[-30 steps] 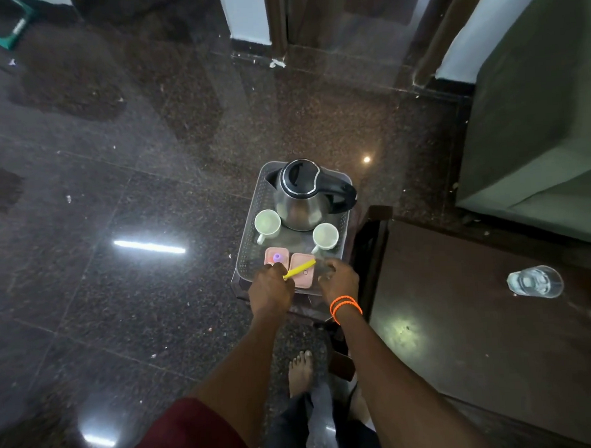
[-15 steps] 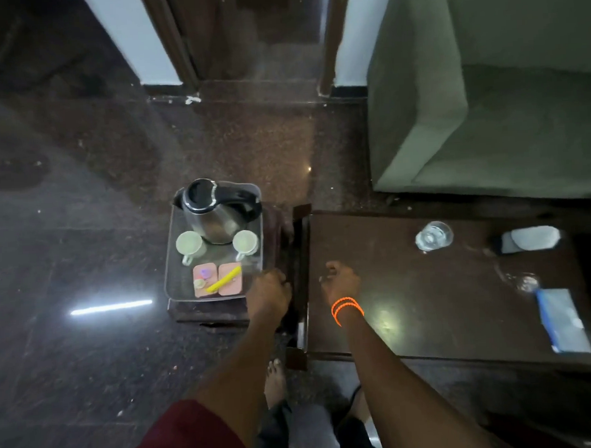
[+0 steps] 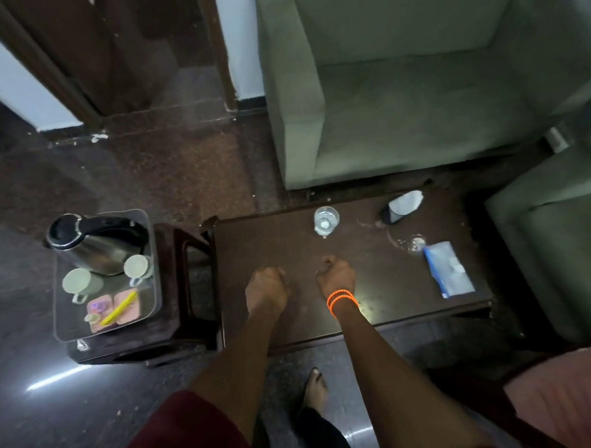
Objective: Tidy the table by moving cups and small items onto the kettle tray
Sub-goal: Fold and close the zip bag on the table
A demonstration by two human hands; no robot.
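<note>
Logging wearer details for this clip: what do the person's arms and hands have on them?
Both forearms are bare. The right hand has two thin bright-orange bands round its wrist. The left hand wears nothing visible; a dark red sleeve covers the left upper arm. No gloves or rings can be made out.

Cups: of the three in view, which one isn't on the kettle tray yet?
The clear glass at the coffee table's far edge, ahead of both hands. The two white cups already stand on the tray beside the kettle.
</note>
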